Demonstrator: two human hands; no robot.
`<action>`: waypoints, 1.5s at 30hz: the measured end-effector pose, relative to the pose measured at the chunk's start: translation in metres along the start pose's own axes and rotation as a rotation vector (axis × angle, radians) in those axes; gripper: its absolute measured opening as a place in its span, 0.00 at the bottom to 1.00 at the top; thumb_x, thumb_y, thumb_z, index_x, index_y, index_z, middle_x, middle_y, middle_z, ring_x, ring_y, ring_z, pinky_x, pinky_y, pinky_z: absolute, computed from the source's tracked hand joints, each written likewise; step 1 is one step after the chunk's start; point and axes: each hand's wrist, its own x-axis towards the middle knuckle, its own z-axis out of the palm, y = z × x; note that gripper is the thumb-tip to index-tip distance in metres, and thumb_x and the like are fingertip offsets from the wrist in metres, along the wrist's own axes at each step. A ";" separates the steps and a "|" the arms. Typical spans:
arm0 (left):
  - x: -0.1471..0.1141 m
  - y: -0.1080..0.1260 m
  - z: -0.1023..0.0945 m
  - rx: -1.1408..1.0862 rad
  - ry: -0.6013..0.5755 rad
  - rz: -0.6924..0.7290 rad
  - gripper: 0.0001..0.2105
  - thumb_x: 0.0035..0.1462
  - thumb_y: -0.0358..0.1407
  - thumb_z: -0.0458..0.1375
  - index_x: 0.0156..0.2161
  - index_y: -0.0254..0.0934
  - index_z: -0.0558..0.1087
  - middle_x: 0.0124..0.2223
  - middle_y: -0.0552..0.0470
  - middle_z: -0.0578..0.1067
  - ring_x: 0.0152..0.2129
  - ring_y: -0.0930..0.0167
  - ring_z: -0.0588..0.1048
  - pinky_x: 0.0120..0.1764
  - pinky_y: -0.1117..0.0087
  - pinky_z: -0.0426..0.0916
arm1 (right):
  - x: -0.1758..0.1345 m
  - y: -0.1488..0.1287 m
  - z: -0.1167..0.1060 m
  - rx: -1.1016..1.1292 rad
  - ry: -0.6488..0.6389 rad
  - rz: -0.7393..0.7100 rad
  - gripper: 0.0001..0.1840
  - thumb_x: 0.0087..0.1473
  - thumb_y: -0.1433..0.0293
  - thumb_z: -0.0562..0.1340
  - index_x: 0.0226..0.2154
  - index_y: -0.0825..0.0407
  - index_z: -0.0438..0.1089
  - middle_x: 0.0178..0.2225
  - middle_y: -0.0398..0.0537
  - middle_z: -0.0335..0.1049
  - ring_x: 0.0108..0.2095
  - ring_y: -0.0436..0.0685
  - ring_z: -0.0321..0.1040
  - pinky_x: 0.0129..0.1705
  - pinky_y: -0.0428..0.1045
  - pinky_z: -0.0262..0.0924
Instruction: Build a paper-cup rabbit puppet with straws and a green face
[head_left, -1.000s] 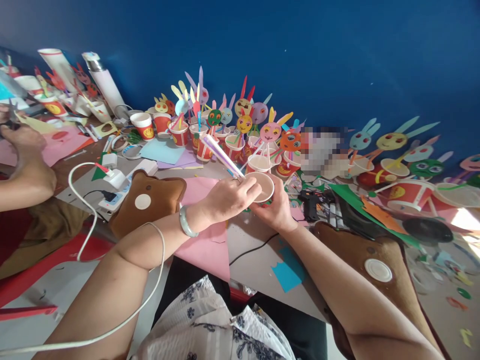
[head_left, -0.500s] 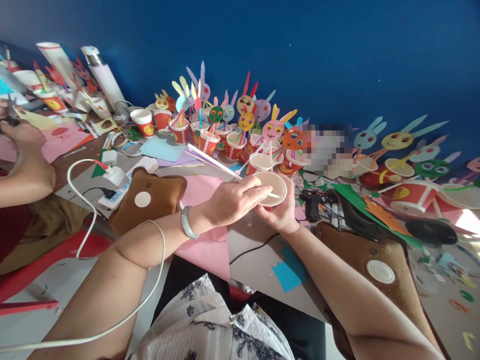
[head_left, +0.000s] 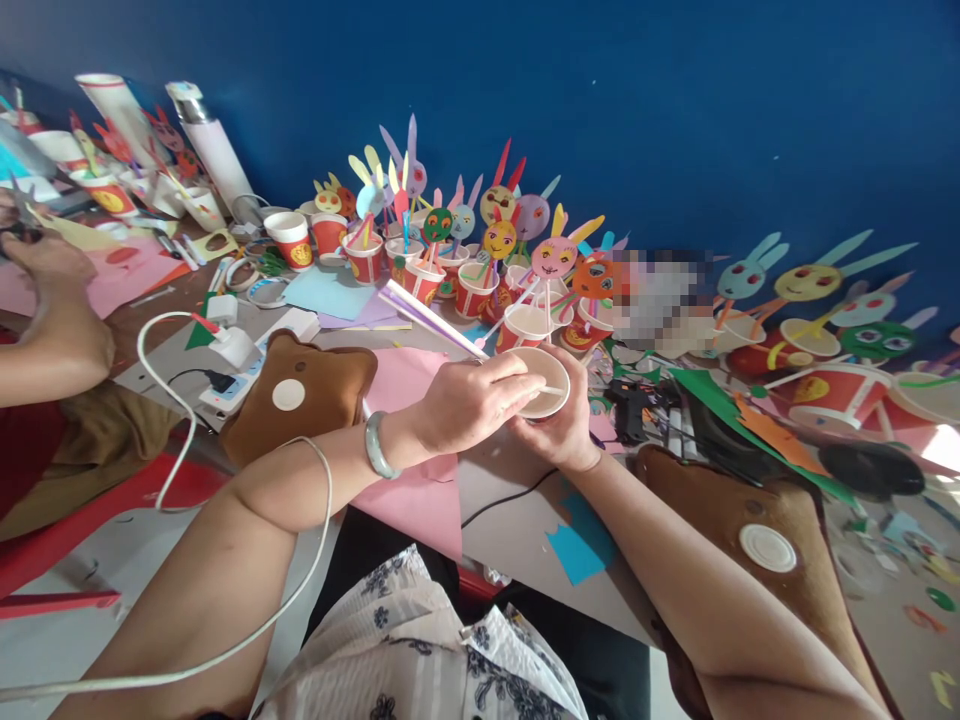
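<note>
My right hand (head_left: 564, 430) is wrapped around a paper cup (head_left: 561, 365), its mouth tilted toward me. My left hand (head_left: 476, 400) reaches over the cup's near rim with its fingers pressed together. From its fingertips a thin white stick (head_left: 553, 389) sticks out inside the cup. White and purple straws (head_left: 431, 320) slant up to the left behind my left hand; whether they touch the cup or hand is hidden. Just beyond stand red paper cups (head_left: 525, 325) with paper rabbit faces on straws, one a pink face (head_left: 555, 257).
A brown cushion (head_left: 330, 380) lies by my left forearm, another (head_left: 712, 520) under my right. Pink paper (head_left: 420, 500) and a blue scrap (head_left: 577, 540) lie on the table. A white cable (head_left: 169, 400) crosses my left arm. A co-worker's hand (head_left: 52, 260) holds scissors at far left.
The view has shifted slightly. The cup has turned a little in my right hand, while my left fingers stay at its mouth.
</note>
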 end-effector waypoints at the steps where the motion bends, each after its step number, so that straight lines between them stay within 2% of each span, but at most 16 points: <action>1: 0.000 0.000 0.000 0.010 0.004 0.012 0.10 0.69 0.33 0.52 0.45 0.37 0.77 0.38 0.51 0.79 0.31 0.74 0.79 0.30 0.74 0.71 | 0.000 0.000 0.000 -0.007 0.000 -0.003 0.47 0.50 0.53 0.70 0.65 0.46 0.51 0.58 0.60 0.65 0.55 0.70 0.70 0.55 0.65 0.69; 7: -0.002 0.000 0.005 0.067 0.056 0.031 0.10 0.69 0.34 0.53 0.42 0.37 0.77 0.36 0.53 0.78 0.28 0.77 0.77 0.28 0.76 0.69 | -0.001 0.003 0.003 -0.055 -0.019 -0.037 0.47 0.50 0.56 0.70 0.66 0.45 0.50 0.57 0.58 0.66 0.55 0.70 0.70 0.57 0.65 0.66; 10: -0.001 0.000 0.007 0.088 0.082 0.038 0.09 0.68 0.34 0.53 0.42 0.37 0.77 0.35 0.53 0.79 0.27 0.76 0.77 0.28 0.76 0.69 | 0.000 0.004 0.003 -0.073 -0.024 -0.053 0.47 0.51 0.56 0.69 0.66 0.46 0.48 0.57 0.59 0.65 0.55 0.69 0.70 0.54 0.64 0.69; 15: -0.001 0.000 0.007 0.093 0.054 0.010 0.11 0.69 0.34 0.52 0.40 0.36 0.77 0.35 0.52 0.78 0.27 0.76 0.77 0.29 0.75 0.70 | 0.002 0.001 0.001 -0.113 -0.052 -0.039 0.47 0.51 0.56 0.70 0.66 0.46 0.47 0.57 0.60 0.65 0.54 0.69 0.70 0.50 0.63 0.71; 21: -0.002 -0.001 0.009 0.091 -0.013 -0.026 0.13 0.69 0.34 0.51 0.38 0.35 0.77 0.36 0.50 0.78 0.27 0.76 0.76 0.30 0.75 0.70 | 0.002 0.000 -0.002 -0.135 -0.064 -0.040 0.42 0.51 0.59 0.70 0.62 0.47 0.51 0.53 0.59 0.66 0.50 0.68 0.72 0.46 0.61 0.72; 30: 0.001 -0.002 0.005 0.014 -0.057 -0.048 0.12 0.68 0.32 0.52 0.36 0.35 0.77 0.33 0.51 0.78 0.27 0.75 0.76 0.28 0.74 0.67 | 0.001 0.000 -0.001 -0.158 -0.069 0.019 0.42 0.48 0.57 0.72 0.58 0.48 0.53 0.49 0.57 0.66 0.45 0.66 0.73 0.41 0.59 0.72; 35: 0.002 -0.001 0.003 -0.053 -0.073 -0.112 0.11 0.67 0.32 0.53 0.35 0.35 0.76 0.34 0.51 0.78 0.29 0.74 0.77 0.30 0.73 0.67 | 0.004 -0.005 -0.002 -0.145 -0.086 0.004 0.40 0.50 0.59 0.71 0.58 0.48 0.51 0.49 0.58 0.66 0.45 0.65 0.73 0.41 0.58 0.72; 42: 0.004 0.003 0.000 -0.164 -0.084 -0.195 0.10 0.66 0.31 0.53 0.35 0.36 0.76 0.34 0.51 0.79 0.32 0.73 0.77 0.36 0.72 0.70 | 0.006 -0.009 -0.003 -0.135 -0.103 0.009 0.41 0.50 0.57 0.71 0.57 0.48 0.49 0.48 0.57 0.67 0.45 0.65 0.73 0.42 0.59 0.71; 45: 0.005 0.005 -0.002 -0.154 -0.120 -0.226 0.09 0.65 0.31 0.55 0.33 0.35 0.76 0.35 0.51 0.79 0.31 0.73 0.77 0.33 0.72 0.68 | 0.006 -0.012 -0.002 -0.127 -0.111 0.016 0.39 0.51 0.58 0.70 0.56 0.48 0.50 0.48 0.57 0.68 0.44 0.64 0.74 0.41 0.58 0.72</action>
